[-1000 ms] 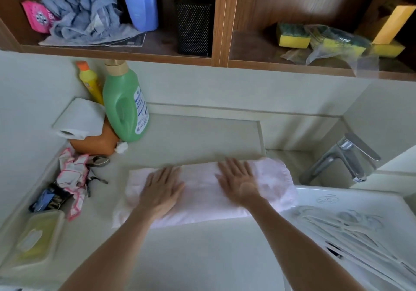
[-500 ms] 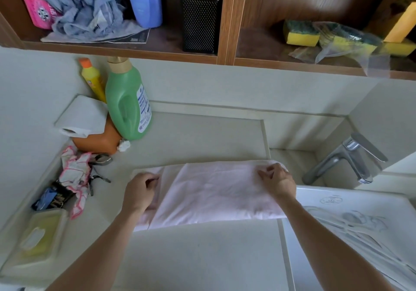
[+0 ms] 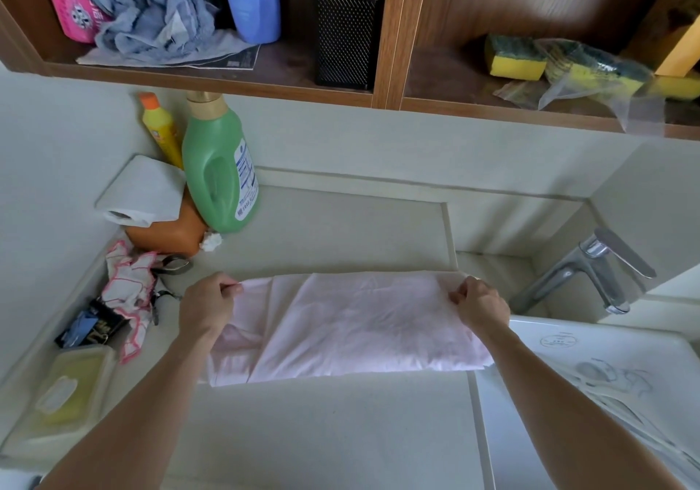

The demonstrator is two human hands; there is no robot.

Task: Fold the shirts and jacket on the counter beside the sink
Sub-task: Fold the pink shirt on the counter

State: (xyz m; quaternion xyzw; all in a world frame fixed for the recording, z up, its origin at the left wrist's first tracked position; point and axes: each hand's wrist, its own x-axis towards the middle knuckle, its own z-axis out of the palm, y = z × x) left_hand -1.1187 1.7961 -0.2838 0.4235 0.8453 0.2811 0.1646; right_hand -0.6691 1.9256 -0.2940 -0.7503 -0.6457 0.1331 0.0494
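Both hands now pinch the far corners of the pink shirt (image 3: 352,323), left hand (image 3: 206,309) and right hand (image 3: 479,307), no longer pressing flat; beside the sink (image 3: 488,266), another fold seems ready.

- This is a home laundry or utility corner.
- A tall green plastic detergent jug (image 3: 219,171) and a slim yellow bottle with an orange cap (image 3: 161,129) stand at the back of a pale stone counter (image 3: 341,224).
- A chrome lever tap (image 3: 591,270) leans over a recessed sink (image 3: 503,232).
- Open wooden shelves (image 3: 382,35) above hold yellow-and-green scouring sponges (image 3: 515,59) and crumpled blue rags (image 3: 151,8).
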